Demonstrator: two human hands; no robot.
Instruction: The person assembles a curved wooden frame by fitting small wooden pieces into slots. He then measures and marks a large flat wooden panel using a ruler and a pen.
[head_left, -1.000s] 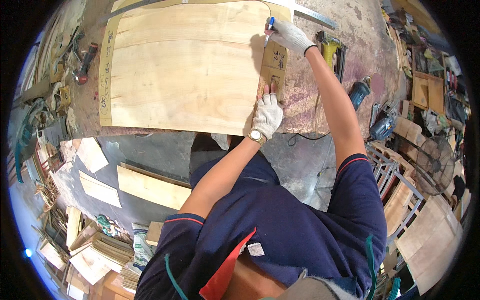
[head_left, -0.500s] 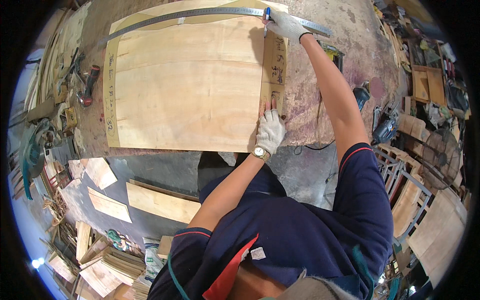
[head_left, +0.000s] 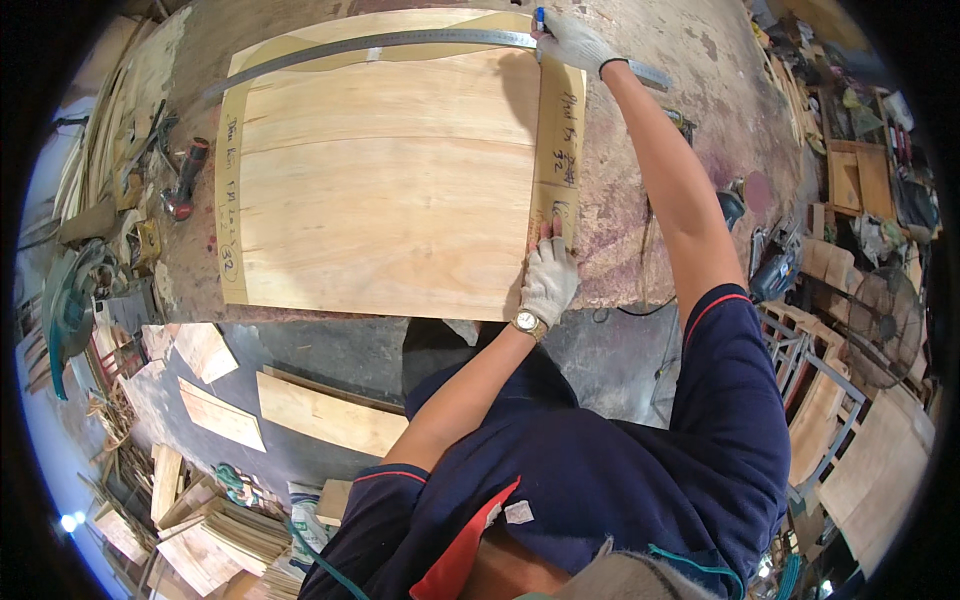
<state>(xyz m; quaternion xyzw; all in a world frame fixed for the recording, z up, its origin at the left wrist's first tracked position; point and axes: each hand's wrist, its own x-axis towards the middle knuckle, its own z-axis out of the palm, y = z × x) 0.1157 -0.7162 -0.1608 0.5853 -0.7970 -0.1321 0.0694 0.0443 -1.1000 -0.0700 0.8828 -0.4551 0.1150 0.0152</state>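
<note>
A pale wooden panel (head_left: pixel 390 180) lies flat on the workbench, with tan template strips along its far, left and right sides. A long steel ruler (head_left: pixel 400 42) crosses its far part. My right hand (head_left: pixel 580 48), in a white glove, is closed round a blue-capped pen (head_left: pixel 540 22) at the panel's far right corner, over the ruler. My left hand (head_left: pixel 550 278), gloved and with a watch above it, lies with fingers stretched on the right template strip (head_left: pixel 558 140), near the panel's front edge. Handwriting marks the strips; the pen's tip is hard to make out.
A red and black power tool (head_left: pixel 185 180) rests left of the panel. To the right are a tool with a round sanding disc (head_left: pixel 757 190) and a blue tool (head_left: pixel 775 275). Wooden offcuts (head_left: pixel 330 412) lie on the floor below the bench; a fan (head_left: pixel 885 325) stands far right.
The whole view has shifted slightly, so the panel and ruler sit lower in it. My right hand with the pen has moved a little toward the far edge. The left hand stays on the strip.
</note>
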